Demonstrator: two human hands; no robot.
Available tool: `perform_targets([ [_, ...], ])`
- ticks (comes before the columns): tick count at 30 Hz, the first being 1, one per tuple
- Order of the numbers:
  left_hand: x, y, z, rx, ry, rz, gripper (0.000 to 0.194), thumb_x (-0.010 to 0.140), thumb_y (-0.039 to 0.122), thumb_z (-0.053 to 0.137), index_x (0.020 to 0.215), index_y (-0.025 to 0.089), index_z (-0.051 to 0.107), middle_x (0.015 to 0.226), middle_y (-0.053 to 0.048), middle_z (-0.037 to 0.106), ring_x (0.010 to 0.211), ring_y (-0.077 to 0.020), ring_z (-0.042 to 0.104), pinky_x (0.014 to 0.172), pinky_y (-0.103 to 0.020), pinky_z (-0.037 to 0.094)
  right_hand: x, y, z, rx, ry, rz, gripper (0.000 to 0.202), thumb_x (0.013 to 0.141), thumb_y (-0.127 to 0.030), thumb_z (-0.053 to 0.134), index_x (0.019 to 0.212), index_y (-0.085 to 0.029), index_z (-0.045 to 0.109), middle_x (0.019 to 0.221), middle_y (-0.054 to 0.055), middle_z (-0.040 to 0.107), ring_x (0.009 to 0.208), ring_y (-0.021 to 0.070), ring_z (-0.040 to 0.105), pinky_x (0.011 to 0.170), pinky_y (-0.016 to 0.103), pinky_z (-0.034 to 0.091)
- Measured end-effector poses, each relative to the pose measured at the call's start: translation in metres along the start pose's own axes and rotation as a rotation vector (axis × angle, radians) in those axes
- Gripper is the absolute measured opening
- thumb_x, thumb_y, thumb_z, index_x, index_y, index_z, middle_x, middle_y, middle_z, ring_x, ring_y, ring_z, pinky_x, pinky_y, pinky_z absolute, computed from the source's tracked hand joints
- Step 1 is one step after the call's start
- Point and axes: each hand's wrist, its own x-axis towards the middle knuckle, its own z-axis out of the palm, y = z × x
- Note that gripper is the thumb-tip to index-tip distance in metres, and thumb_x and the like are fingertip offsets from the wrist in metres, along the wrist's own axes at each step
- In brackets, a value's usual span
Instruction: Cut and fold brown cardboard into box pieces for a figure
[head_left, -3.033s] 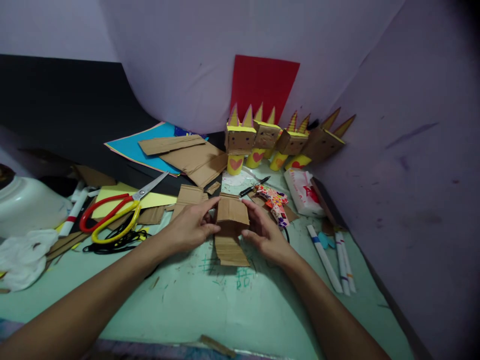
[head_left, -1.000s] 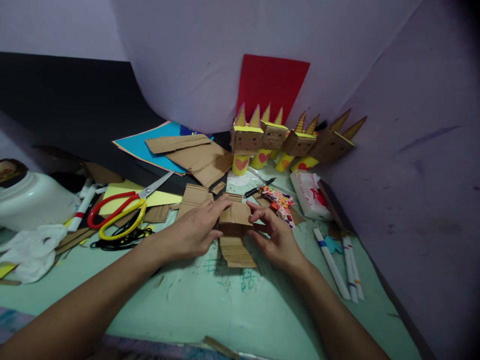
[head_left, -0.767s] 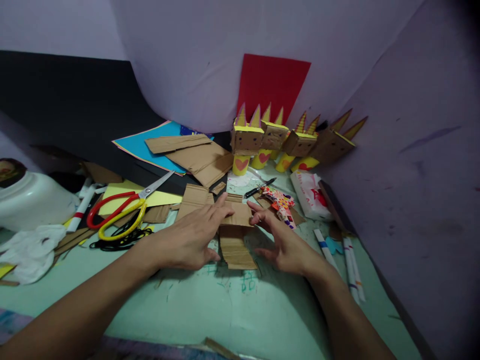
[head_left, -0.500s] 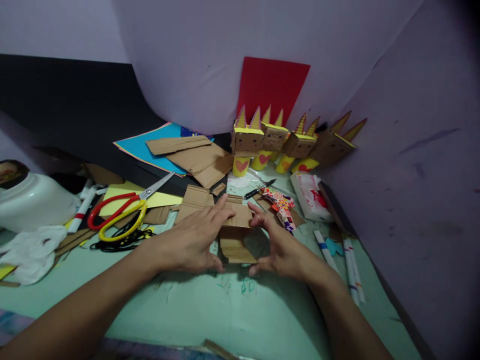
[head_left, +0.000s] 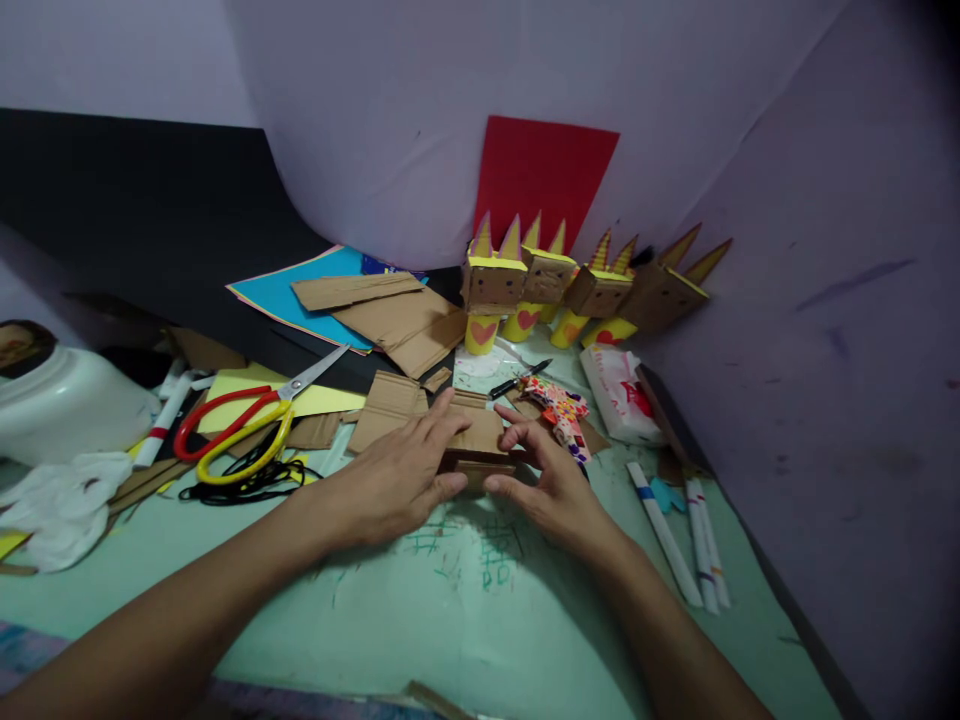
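Observation:
Between my two hands is a small folded piece of cardboard [head_left: 480,437], a brown box shape whose near flap stands up almost against its top panel. My left hand [head_left: 401,470] grips its left side, fingers across the top and thumb at the near flap. On the right side, my right hand [head_left: 551,480] holds it with bent fingers above and the thumb pressing the near flap. My hands cover both ends of the piece. Flat cardboard scraps [head_left: 388,408] lie just beyond my left hand, and a flower-patterned piece [head_left: 562,410] lies beyond my right.
Scissors [head_left: 285,400] with red and yellow handles lie at left by black cord [head_left: 247,485] and a white jug [head_left: 75,400]. Several cardboard figures [head_left: 495,285] with yellow bodies stand at the back. White markers [head_left: 664,530] and a tissue pack [head_left: 622,395] are at right.
The near flap of the cardboard has folded up toward the top panel, closing the wide gap. Both thumbs have moved up and away from me with it.

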Motion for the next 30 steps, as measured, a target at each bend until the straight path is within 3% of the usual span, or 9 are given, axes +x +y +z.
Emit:
perform_targets([
  [7,0.001,0.001,0.006,0.016,0.041,0.009,0.047,0.092,0.037,0.034,0.135,0.019,0.025,0.151,-0.014,0.01,0.138,-0.0246,0.011,0.106,-0.043,0.026,0.001,0.002,0.005,-0.025,0.101,-0.024,0.021,0.072,-0.027,0.067,0.079,-0.024,0.048,0.131,0.01,0.049,0.125,0.027,0.041,0.098,0.046,0.034],
  [19,0.008,0.005,0.013,0.019,0.141,-0.065,0.037,0.093,0.031,0.028,0.127,0.019,0.037,0.146,-0.013,0.027,0.131,-0.0268,0.03,0.101,-0.046,0.035,-0.001,0.001,0.013,0.134,0.165,0.052,0.018,0.072,-0.03,0.067,0.079,-0.022,0.051,0.13,0.012,0.048,0.123,0.0272,0.043,0.085,0.038,0.044],
  [23,0.008,0.005,0.014,0.02,0.144,-0.073,0.039,0.093,0.031,0.029,0.13,0.019,0.035,0.146,-0.013,0.027,0.131,-0.0269,0.03,0.101,-0.047,0.035,-0.001,0.0,0.012,0.18,0.165,0.048,0.012,0.081,-0.032,0.058,0.076,-0.021,0.054,0.129,0.013,0.05,0.124,0.0252,0.042,0.085,0.036,0.043],
  [26,0.007,0.004,0.014,0.018,0.159,-0.059,0.04,0.092,0.029,0.029,0.13,0.018,0.034,0.147,-0.013,0.026,0.132,-0.0259,0.029,0.103,-0.046,0.033,0.0,0.001,0.012,0.178,0.198,0.044,0.012,0.079,-0.029,0.06,0.073,-0.021,0.054,0.126,0.012,0.053,0.125,0.0243,0.042,0.093,0.038,0.038],
  [30,0.006,0.003,0.015,0.032,0.165,-0.047,0.042,0.093,0.028,0.029,0.133,0.016,0.031,0.147,-0.014,0.024,0.134,-0.0235,0.024,0.106,-0.044,0.03,0.0,0.002,0.015,0.208,0.217,0.058,0.012,0.075,-0.028,0.063,0.071,-0.021,0.054,0.126,0.012,0.053,0.125,0.0263,0.041,0.087,0.037,0.042],
])
